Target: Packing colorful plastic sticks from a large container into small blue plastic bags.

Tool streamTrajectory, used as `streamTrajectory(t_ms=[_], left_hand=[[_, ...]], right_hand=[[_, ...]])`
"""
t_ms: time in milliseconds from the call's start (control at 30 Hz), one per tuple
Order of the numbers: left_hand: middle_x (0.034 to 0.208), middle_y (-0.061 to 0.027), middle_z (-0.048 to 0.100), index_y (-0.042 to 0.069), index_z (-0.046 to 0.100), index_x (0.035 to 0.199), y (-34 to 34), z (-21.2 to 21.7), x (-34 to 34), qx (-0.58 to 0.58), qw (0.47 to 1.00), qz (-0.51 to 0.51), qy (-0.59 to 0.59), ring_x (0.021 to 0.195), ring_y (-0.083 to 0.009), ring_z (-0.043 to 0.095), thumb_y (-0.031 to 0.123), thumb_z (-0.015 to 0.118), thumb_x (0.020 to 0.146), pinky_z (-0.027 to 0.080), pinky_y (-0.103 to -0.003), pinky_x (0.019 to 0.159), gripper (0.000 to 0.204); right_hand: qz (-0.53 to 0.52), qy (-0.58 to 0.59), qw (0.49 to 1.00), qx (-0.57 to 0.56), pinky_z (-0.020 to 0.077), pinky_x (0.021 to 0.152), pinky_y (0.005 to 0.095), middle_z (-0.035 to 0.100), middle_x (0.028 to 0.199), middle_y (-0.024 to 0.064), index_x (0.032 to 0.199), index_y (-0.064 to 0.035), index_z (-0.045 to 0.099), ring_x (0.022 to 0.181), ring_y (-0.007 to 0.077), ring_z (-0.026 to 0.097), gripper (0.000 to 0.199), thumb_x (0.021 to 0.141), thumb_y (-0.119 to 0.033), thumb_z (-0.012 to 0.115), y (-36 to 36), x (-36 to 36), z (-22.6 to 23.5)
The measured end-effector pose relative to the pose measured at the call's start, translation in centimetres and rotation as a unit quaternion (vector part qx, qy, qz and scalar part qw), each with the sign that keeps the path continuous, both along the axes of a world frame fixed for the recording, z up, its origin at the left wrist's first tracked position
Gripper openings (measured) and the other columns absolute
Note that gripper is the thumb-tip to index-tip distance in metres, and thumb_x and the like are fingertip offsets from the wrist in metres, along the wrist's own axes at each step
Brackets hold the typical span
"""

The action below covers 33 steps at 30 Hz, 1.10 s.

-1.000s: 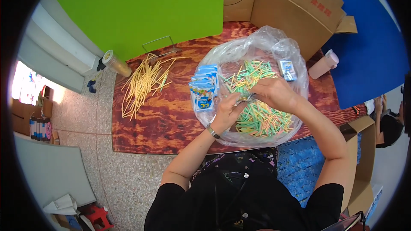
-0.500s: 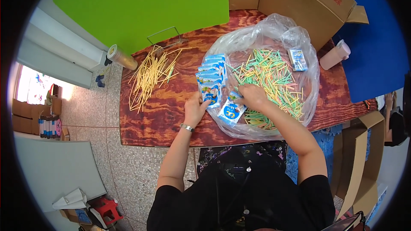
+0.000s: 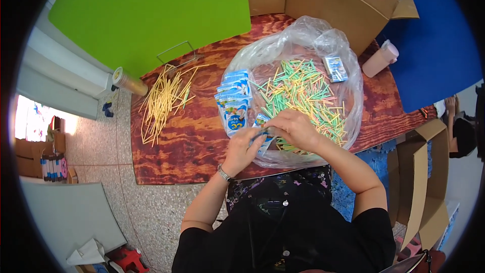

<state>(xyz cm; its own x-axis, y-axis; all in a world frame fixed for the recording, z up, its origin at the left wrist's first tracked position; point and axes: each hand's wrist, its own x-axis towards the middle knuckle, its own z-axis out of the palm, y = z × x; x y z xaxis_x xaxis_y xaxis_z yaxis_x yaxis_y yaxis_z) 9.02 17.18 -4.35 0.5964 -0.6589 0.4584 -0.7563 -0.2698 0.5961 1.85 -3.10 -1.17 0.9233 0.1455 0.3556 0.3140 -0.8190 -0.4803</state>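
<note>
My left hand (image 3: 239,152) and my right hand (image 3: 299,130) meet over the near left edge of a clear plastic bag (image 3: 242,60). Their fingertips are pinched together around something small and dark that I cannot make out. Beneath them lies a blue and white packet (image 3: 261,119), partly hidden by the fingers. Left of it, several similar packets (image 3: 234,105) overlap in a row on the bag's edge. Many short green, yellow and pink sticks (image 3: 298,88) are spread over the plastic beyond my right hand.
Longer pale yellow sticks (image 3: 164,101) lie piled on the red wood-patterned table (image 3: 202,149). A lidded clear cup (image 3: 130,82) stands at the left, a pink bottle (image 3: 380,59) at the right. A small blue box (image 3: 335,69) rests on the bag. Cardboard (image 3: 338,7) rises behind.
My left hand has left the row of packets and moved right to meet my right hand. Both now pinch together over the single packet. The whole view has shifted slightly.
</note>
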Motion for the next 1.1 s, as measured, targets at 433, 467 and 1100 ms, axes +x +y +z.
streamTrajectory(t_ms=[433,467,1100], left_hand=[[0.061,-0.0036,0.058,0.001,0.06,0.071,-2.4,-1.6,-2.1,-0.022,0.947,-0.031,0.318,0.055,-0.0075,0.05,0.022,0.081,0.073,0.041,-0.026,0.051,0.031],[0.062,-0.0032,0.059,0.001,0.059,0.071,-2.5,-0.9,-1.9,0.001,0.949,-0.004,0.316,0.056,-0.0075,0.05,0.023,0.081,0.073,0.041,-0.026,0.052,0.031],[0.06,0.0044,0.048,0.003,0.05,0.066,-2.8,-0.9,-1.4,-0.008,0.944,0.019,0.328,0.058,-0.0037,0.039,0.021,0.08,0.076,0.034,-0.023,0.049,0.037]], right_hand=[[0.012,0.127,0.961,0.245,0.0518,0.069,0.035,0.068,0.088,0.0136,0.104,-0.0048,0.067,0.08,0.0293,0.067,0.022,0.083,-0.012,0.066,-1.9,-3.5,0.4],[-0.034,0.142,0.957,0.249,0.0517,0.069,0.0344,0.068,0.088,0.013,0.102,-0.0047,0.067,0.079,0.0288,0.067,0.02,0.085,-0.014,0.065,-3.3,-3.2,1.0],[-0.202,0.418,0.86,-0.211,0.0462,0.094,0.046,0.059,0.115,0.023,0.102,-0.0015,0.066,0.114,0.0377,0.053,0.047,0.074,-0.04,0.063,-11.4,-0.1,-2.9]])
